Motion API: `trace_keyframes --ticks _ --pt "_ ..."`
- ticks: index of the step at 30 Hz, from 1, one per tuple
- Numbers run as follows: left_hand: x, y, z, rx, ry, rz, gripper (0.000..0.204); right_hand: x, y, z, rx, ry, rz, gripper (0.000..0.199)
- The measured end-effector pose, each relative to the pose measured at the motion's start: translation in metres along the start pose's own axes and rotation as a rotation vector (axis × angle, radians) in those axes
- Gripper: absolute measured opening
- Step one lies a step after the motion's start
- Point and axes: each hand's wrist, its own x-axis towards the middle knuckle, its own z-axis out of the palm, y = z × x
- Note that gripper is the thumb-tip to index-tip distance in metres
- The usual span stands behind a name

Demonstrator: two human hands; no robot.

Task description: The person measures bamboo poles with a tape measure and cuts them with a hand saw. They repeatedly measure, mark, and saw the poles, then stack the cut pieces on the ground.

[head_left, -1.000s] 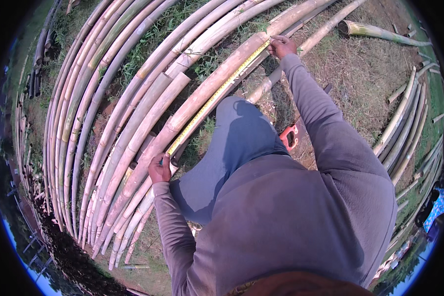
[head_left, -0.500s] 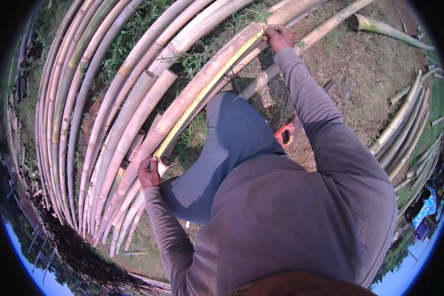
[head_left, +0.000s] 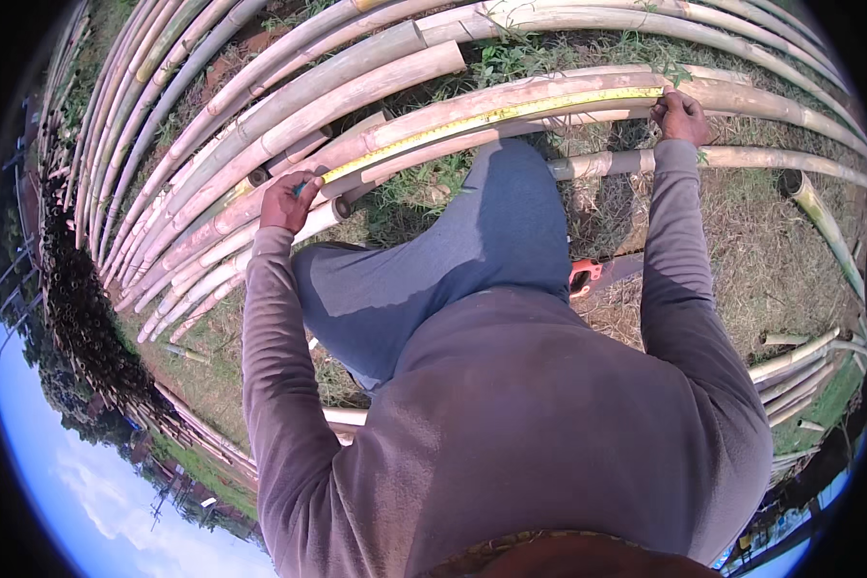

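A yellow tape measure (head_left: pixel 491 118) is stretched taut along a pale bamboo pole (head_left: pixel 409 114) in front of me. My left hand (head_left: pixel 290 201) is closed at the tape's left end, against the pole; a bit of blue-green shows between its fingers, and most of the tape's case is hidden. At the other end, my right hand (head_left: pixel 681 118) pinches the tape's tip against the same pole. My bent leg (head_left: pixel 453 246) lies close along the near side of the pole.
Many more bamboo poles (head_left: pixel 347 85) lie side by side beyond and to the left. An orange-handled saw (head_left: pixel 585 276) rests on the dry grass right of my leg. A greenish bamboo piece (head_left: pixel 827 226) and a stack of short poles (head_left: pixel 793 378) lie at the right.
The view has turned, so the pole and tape now run flatter across the picture. Both hands keep hold of the tape's ends, and it stays stretched along the pole.
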Motion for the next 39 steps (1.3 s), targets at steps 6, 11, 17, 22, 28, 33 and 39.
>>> trace_keyframes --ticks 6,11,17,22,28,33,39 --pt "-0.030 -0.122 -0.053 -0.036 0.026 -0.184 0.026 0.041 0.019 -0.013 -0.101 0.003 0.006 0.019" --pt "-0.061 -0.217 -0.075 -0.041 0.151 -0.378 0.029 0.042 0.010 -0.013 -0.228 0.048 0.013 0.017" --pt "-0.051 -0.264 -0.083 0.060 0.241 -0.348 0.036 0.031 -0.004 0.001 -0.344 0.155 0.005 0.016" --pt "-0.023 -0.263 -0.089 0.165 0.190 -0.368 0.044 0.041 -0.007 -0.008 -0.425 0.168 0.034 0.015" --pt "-0.023 -0.264 -0.081 0.176 0.206 -0.409 0.041 0.037 -0.008 0.002 -0.456 0.194 0.017 0.013" --pt "-0.017 -0.256 -0.089 0.198 0.167 -0.434 0.040 0.063 -0.004 -0.010 -0.744 0.369 -0.091 0.028" --pt "-0.023 -0.258 -0.084 0.289 0.165 -0.454 0.044 -0.103 -0.032 0.147 -0.964 0.009 -1.218 0.042"
